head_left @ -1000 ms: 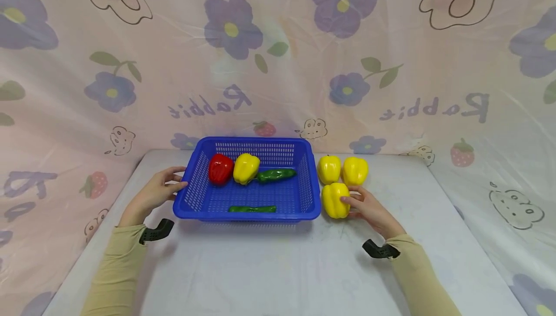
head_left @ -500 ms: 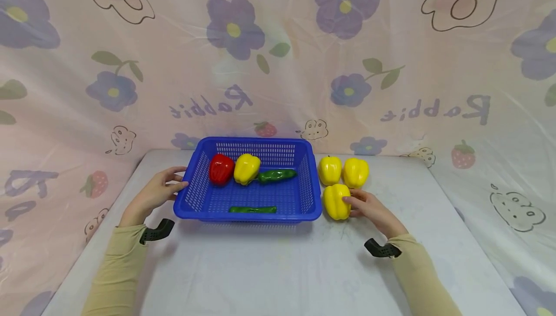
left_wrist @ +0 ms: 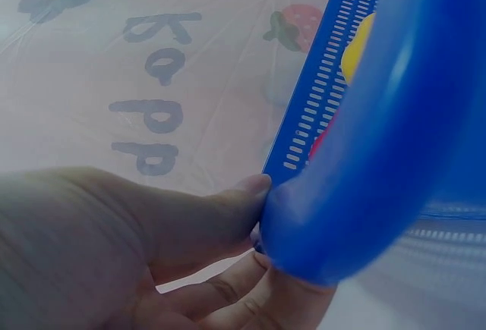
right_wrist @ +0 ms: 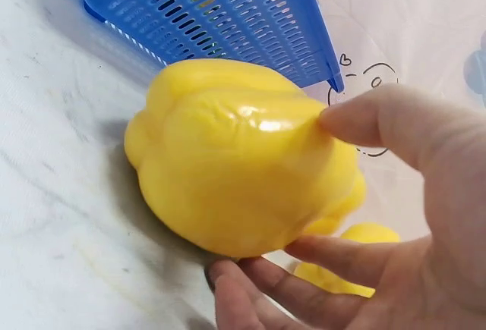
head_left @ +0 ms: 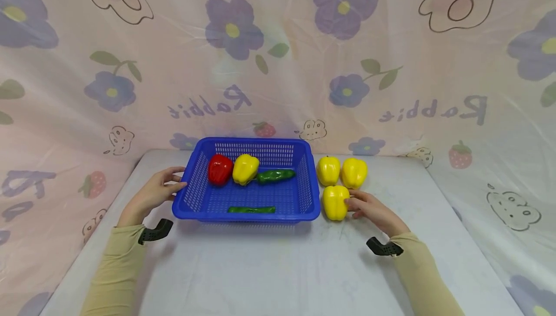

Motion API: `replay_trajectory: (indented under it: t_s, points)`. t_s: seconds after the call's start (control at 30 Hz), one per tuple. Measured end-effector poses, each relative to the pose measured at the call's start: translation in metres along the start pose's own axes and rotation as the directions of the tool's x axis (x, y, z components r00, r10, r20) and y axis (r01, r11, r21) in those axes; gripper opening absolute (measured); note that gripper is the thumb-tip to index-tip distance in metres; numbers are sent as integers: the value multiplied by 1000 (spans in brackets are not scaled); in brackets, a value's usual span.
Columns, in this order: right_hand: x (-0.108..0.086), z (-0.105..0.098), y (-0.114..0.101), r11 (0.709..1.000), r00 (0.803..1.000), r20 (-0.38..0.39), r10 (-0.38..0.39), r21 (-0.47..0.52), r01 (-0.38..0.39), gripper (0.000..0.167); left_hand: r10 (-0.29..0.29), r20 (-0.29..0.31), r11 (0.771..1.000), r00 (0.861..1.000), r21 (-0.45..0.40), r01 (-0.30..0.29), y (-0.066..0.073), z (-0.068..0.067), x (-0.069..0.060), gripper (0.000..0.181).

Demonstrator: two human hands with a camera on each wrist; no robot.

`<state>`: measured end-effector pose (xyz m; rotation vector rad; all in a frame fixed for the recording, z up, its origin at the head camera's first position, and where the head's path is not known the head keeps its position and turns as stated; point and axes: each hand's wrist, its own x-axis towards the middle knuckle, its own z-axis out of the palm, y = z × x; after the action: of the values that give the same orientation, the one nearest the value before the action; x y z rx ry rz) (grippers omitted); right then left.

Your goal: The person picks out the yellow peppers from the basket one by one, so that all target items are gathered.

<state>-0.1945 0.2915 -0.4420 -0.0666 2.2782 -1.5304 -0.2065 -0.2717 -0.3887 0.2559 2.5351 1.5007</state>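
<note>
My left hand [head_left: 156, 191] holds the left rim of a blue plastic basket [head_left: 260, 216]. In the left wrist view the thumb [left_wrist: 243, 197] lies against the rim, with fingers beneath it. Inside the basket lie a red bell pepper [head_left: 220, 170], a yellow bell pepper [head_left: 245, 169] and two long green peppers, one farther back [head_left: 276, 176] and one near the front wall [head_left: 252, 209]. Right of the basket, my right hand [head_left: 374, 210] has thumb and fingertips on opposite sides of another yellow bell pepper [right_wrist: 235, 163], at the table surface.
Behind that pepper, two more yellow bell peppers, one left [head_left: 328, 171] and one right [head_left: 354, 172], sit side by side at the back of the white table [head_left: 260, 272]. A printed curtain [head_left: 282, 65] hangs behind the table. Each wrist wears a black mount.
My right hand has drawn slightly to the right, its fingers overlapping the pepper less. That pepper has turned a little more upright. The left hand and basket stay put.
</note>
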Motion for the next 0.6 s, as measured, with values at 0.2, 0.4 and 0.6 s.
replay_trajectory:
  t_s: [0.2,0.4,0.6]
  points:
    - [-1,-1,-1,999,1000,20,-6,34,5,66,2,0,1000,1000,4,-2,-1,1,1,58]
    - [-2,-5,1,1000,1000,27,-6,30,5,64,8,-1,1000,1000,5,-8,0,0,1,57]
    - [-9,-16,0,999,999,37,-28,16,28,56,4,-2,1000,1000,16,-4,0,1,1,57]
